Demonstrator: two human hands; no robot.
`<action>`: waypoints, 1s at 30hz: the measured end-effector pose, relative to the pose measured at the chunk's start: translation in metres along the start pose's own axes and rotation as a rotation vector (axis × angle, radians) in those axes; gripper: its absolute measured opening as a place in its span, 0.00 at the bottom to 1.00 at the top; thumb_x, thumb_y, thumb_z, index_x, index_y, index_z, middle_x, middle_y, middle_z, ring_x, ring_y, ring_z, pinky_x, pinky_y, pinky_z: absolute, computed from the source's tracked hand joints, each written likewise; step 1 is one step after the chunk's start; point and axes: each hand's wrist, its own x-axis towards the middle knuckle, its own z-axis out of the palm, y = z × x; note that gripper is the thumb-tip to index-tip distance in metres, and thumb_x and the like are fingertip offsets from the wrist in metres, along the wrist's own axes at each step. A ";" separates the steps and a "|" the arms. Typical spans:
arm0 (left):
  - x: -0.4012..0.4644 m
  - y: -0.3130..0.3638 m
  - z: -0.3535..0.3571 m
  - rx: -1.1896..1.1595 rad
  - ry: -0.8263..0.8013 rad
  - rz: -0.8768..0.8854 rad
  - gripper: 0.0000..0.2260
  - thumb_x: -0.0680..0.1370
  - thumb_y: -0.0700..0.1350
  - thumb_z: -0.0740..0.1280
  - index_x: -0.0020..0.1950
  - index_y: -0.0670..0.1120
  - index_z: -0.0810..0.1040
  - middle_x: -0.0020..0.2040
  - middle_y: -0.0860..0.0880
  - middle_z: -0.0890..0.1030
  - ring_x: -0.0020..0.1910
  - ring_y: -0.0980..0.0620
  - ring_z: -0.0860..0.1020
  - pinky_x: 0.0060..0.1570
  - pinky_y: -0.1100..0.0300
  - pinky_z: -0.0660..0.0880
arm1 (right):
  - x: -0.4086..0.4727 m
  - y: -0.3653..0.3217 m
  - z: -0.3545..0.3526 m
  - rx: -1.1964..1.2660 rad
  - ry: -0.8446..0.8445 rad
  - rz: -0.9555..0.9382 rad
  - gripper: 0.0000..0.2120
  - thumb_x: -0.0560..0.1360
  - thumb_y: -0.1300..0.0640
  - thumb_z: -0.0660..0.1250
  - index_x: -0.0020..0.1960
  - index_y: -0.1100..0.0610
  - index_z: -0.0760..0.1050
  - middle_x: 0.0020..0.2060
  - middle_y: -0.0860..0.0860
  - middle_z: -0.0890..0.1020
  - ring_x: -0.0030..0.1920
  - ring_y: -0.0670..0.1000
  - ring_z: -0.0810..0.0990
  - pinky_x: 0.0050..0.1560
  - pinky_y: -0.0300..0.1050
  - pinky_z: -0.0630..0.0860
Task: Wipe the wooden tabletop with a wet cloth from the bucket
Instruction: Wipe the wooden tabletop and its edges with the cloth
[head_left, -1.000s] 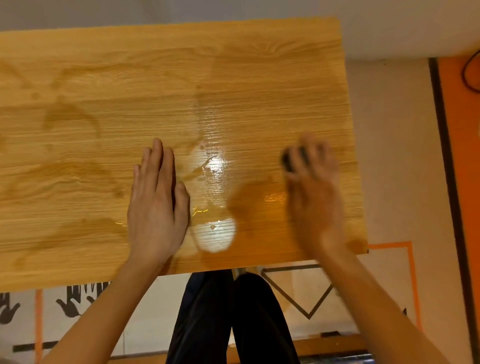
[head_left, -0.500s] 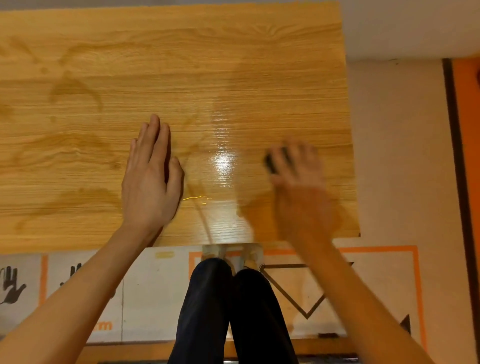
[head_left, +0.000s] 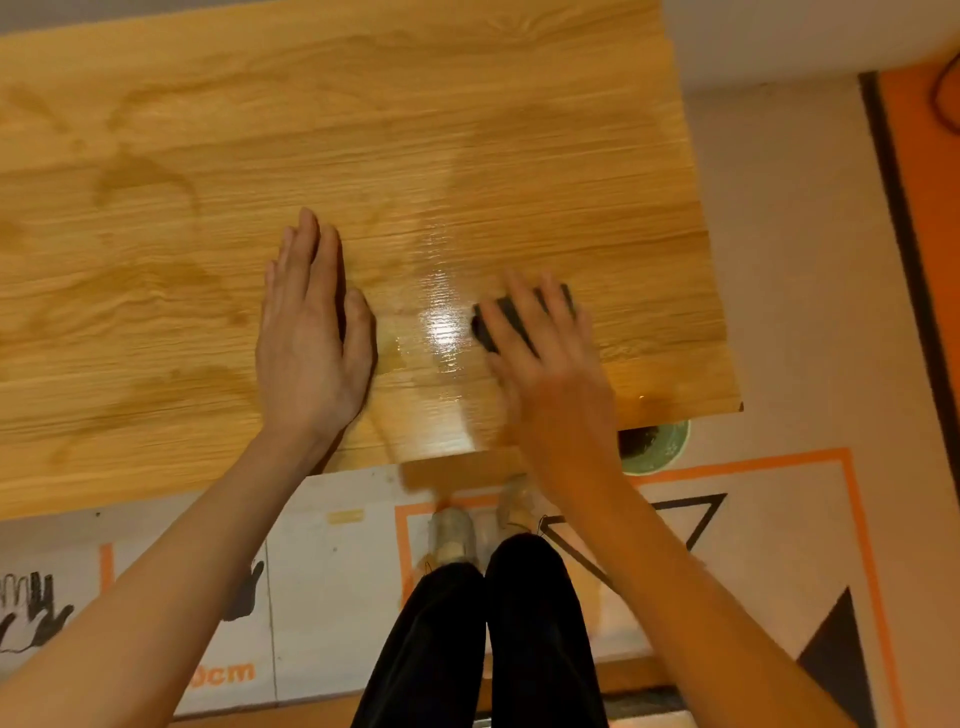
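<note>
We see the dark cloth (head_left: 519, 317) pressed under the spread fingers of the right hand (head_left: 545, 374) near the tabletop's (head_left: 363, 130) right front corner, beside a wet sheen (head_left: 441, 322): wiping is underway. The left hand (head_left: 311, 332) lies flat and empty. Next, we judge, drier areas need passes. A green bucket (head_left: 657, 449) peeks from under the edge; its contents are unclear.

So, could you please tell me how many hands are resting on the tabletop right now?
2. The left hand lies flat and empty on the tabletop, left of the shiny wet patch; the right hand presses the dark cloth just right of it.
</note>
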 end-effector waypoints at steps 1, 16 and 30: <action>0.000 0.000 -0.001 -0.047 0.003 0.003 0.24 0.85 0.44 0.55 0.80 0.40 0.59 0.82 0.43 0.57 0.82 0.45 0.55 0.81 0.54 0.47 | -0.005 0.025 -0.011 -0.016 0.055 0.096 0.21 0.81 0.56 0.59 0.73 0.56 0.67 0.74 0.56 0.65 0.76 0.59 0.58 0.75 0.63 0.56; -0.042 0.015 -0.005 -0.064 -0.125 0.151 0.22 0.86 0.42 0.53 0.80 0.41 0.61 0.81 0.46 0.60 0.81 0.51 0.55 0.81 0.55 0.47 | -0.035 0.007 -0.005 -0.107 0.066 0.087 0.21 0.81 0.56 0.60 0.73 0.56 0.67 0.74 0.56 0.65 0.76 0.58 0.59 0.75 0.61 0.57; -0.042 0.008 -0.002 -0.020 -0.120 0.177 0.22 0.86 0.40 0.52 0.80 0.40 0.60 0.82 0.45 0.59 0.82 0.50 0.54 0.81 0.55 0.48 | -0.057 -0.046 0.030 0.010 0.230 0.100 0.25 0.76 0.63 0.67 0.72 0.57 0.68 0.71 0.55 0.70 0.75 0.58 0.61 0.76 0.59 0.52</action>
